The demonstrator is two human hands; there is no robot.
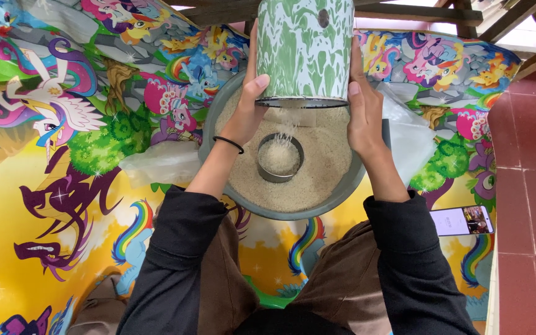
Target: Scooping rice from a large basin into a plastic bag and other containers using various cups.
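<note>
Nearest my view are two black sleeves point(175, 260) and brown trousers point(342, 279), folded up close beneath me. From the sleeves my arms reach forward. A thin black band point(228, 144) circles the left wrist.

My left hand point(246, 115) and right hand point(364, 118) grip a tall green-and-white marbled enamel container point(305, 49) from either side. The fingers of both hands are clenched against its wall, the left thumb lying along its lower edge and the right fingers pressed flat on the opposite side. The container is held up in the air between the fingers, tilted, and a thin stream of pale rice point(290, 124) falls from its lower rim.

Directly below the fingers sits a wide grey round basin point(342, 192) filled with rice. A small metal cup point(280, 157) stands upright in the rice, just below the falling stream, and it holds rice too.

Clear plastic bags lie beside the basin, one point(159, 162) left of my left fingers, one point(414, 136) right of my right fingers. Everything rests on a bright cartoon-pony floor mat point(51, 161). A phone point(462, 221) with a lit screen lies on the mat, well right of the right wrist, beside red floor tiles point(531, 186).
</note>
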